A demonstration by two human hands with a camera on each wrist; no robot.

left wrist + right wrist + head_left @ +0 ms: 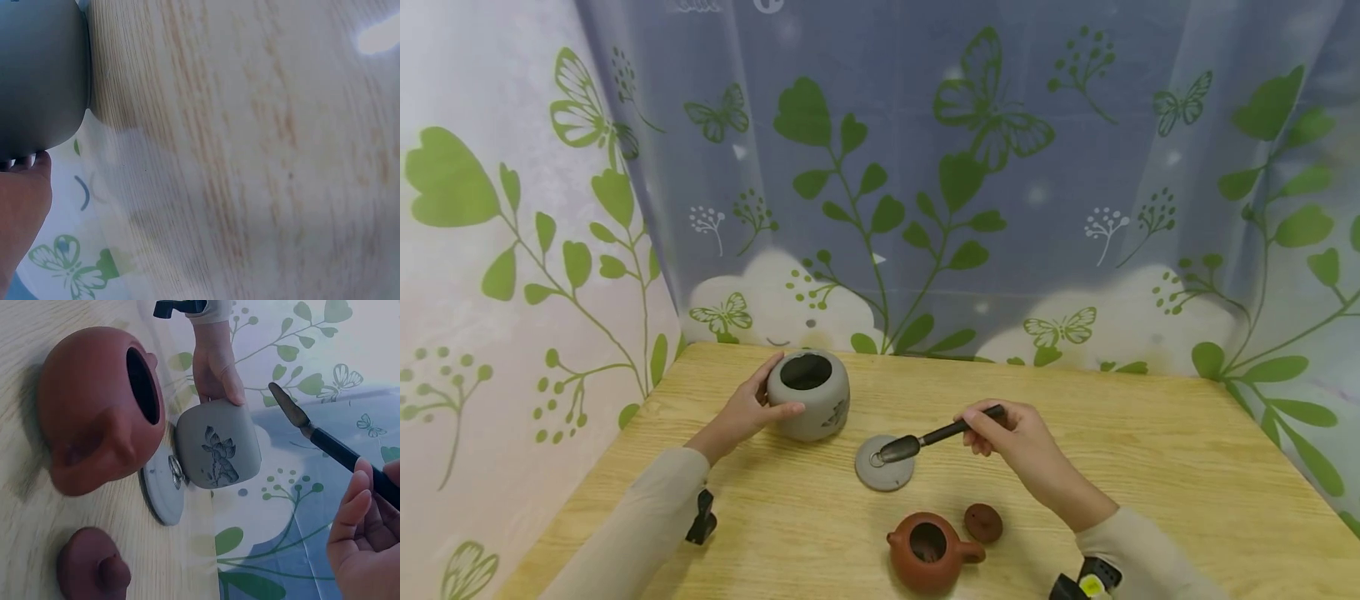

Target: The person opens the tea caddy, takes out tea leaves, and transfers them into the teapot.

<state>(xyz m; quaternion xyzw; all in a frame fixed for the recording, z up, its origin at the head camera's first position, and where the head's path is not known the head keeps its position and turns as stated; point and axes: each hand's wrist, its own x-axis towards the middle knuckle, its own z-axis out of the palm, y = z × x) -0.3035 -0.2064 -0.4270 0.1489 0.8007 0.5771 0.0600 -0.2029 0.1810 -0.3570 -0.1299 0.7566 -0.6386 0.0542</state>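
Wood-grain table (1075, 567); curtain (880, 167) beyond, printed with leaves and butterflies. Grey jar (823, 396) at the table's far left, mouth uncovered; left hand (748, 417) has fingers clamped round its wall. Scoop (940, 432), dark-handled, is pinched by the fingers of the right hand (1018, 442), its tip above the grey lid (886, 477), apart from it. Contents: cannot tell. Judged best practice: jar steady, scoop level, tip clear of the jar's rim. Jar matte, rounded, dark flower motif. Grey lid: flat, ring-topped disc. Nearer: squat, uncovered red-brown teapot (921, 577), apparently clay; knobbed red-brown lid (983, 523) just right.
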